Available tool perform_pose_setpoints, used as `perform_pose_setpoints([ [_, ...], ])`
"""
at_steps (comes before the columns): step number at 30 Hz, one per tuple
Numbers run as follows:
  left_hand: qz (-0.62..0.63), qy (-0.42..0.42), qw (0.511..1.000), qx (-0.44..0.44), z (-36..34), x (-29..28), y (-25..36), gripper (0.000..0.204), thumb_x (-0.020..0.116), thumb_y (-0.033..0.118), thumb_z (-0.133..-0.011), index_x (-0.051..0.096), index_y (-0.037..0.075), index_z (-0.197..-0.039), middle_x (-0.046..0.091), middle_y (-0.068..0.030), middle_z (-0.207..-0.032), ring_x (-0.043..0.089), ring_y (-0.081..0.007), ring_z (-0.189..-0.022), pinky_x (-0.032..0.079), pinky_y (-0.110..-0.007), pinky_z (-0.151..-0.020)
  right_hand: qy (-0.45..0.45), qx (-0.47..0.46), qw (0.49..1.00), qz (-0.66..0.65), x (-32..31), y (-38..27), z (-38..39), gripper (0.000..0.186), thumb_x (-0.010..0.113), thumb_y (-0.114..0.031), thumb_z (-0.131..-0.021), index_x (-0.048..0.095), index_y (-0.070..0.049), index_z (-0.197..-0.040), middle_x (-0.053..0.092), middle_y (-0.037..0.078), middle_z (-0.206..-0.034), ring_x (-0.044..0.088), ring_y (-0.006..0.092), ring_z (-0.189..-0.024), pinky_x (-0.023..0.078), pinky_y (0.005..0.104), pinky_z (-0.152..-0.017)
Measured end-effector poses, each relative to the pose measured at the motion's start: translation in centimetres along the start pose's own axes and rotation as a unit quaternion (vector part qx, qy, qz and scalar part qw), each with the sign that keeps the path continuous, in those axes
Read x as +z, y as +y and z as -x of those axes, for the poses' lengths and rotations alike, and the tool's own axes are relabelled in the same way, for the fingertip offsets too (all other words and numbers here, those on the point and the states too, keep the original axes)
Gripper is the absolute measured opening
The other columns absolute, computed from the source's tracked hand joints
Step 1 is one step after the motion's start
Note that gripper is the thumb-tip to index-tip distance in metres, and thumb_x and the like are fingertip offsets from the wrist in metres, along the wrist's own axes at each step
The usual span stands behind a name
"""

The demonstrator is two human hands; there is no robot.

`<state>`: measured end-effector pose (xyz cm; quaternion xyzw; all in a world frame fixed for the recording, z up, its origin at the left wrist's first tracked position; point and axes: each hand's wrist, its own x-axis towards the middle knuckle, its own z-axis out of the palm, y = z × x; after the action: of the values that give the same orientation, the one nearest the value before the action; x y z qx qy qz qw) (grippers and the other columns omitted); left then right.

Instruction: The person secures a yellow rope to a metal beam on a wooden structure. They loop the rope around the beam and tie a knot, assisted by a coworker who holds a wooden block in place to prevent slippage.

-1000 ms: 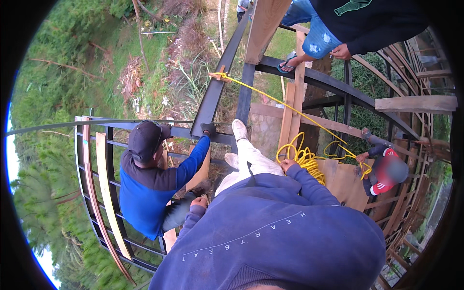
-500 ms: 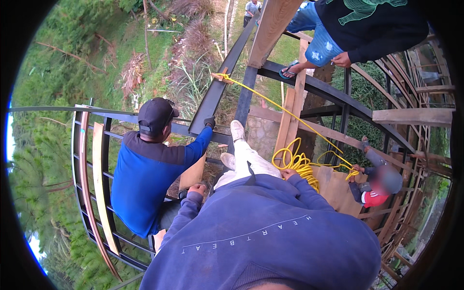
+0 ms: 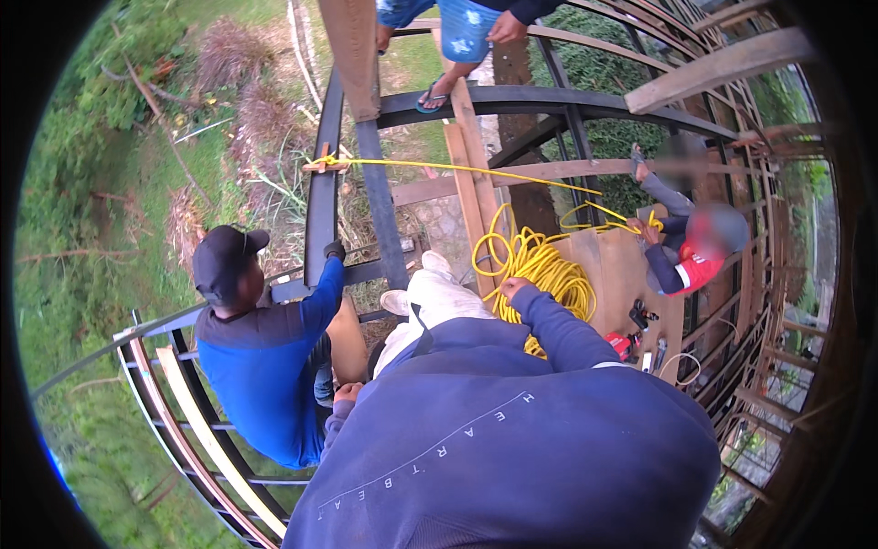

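Note:
My left hand [image 3: 347,392], curled closed with nothing visible in it, rests low by my left thigh, close to the co-worker in blue. My right hand [image 3: 517,289] is also curled, against the left side of a yellow rope coil [image 3: 549,279]; whether its fingers grip rope I cannot make out. A taut yellow rope [image 3: 430,166] runs to a small wooden cross-piece [image 3: 326,166] tied on a dark metal beam [image 3: 322,206]. The co-worker's gloved hand [image 3: 335,250] touches that beam. Another person's hands [image 3: 647,227] hold the rope at the right.
A person in torn jeans [image 3: 471,32] stands on the frame ahead. Plywood [image 3: 608,261] bears a red and black tool [image 3: 622,345]. Open gaps between dark steel bars [image 3: 512,99] show ground far below. An upright wooden post [image 3: 352,59] stands ahead.
The view has swung right, so the scene sits further left and more of the plywood and tools shows. My right hand has stayed beside the rope coil; my left stays low.

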<state>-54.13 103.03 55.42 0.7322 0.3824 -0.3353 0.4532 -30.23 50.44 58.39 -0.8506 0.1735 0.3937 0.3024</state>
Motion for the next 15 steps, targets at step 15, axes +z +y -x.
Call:
perform_pose_setpoints([
  [15, -0.183, -0.032, 0.982, 0.029, -4.8, -4.2, 6.1, 0.029, 0.061, 0.029, -0.082, 0.069, 0.004, -0.094, 0.069, -0.0097, -0.083, 0.063, -0.0154, -0.078, 0.049, -0.03, -0.073, 0.057, 0.059, 0.996, 0.023, 1.6, 3.4, 6.6, 0.026, 0.058, -0.029, -0.082, 0.068, -0.007, -0.092, 0.068, 0.011, -0.08, 0.065, 0.0223, -0.065, 0.053, 0.0317, -0.065],
])
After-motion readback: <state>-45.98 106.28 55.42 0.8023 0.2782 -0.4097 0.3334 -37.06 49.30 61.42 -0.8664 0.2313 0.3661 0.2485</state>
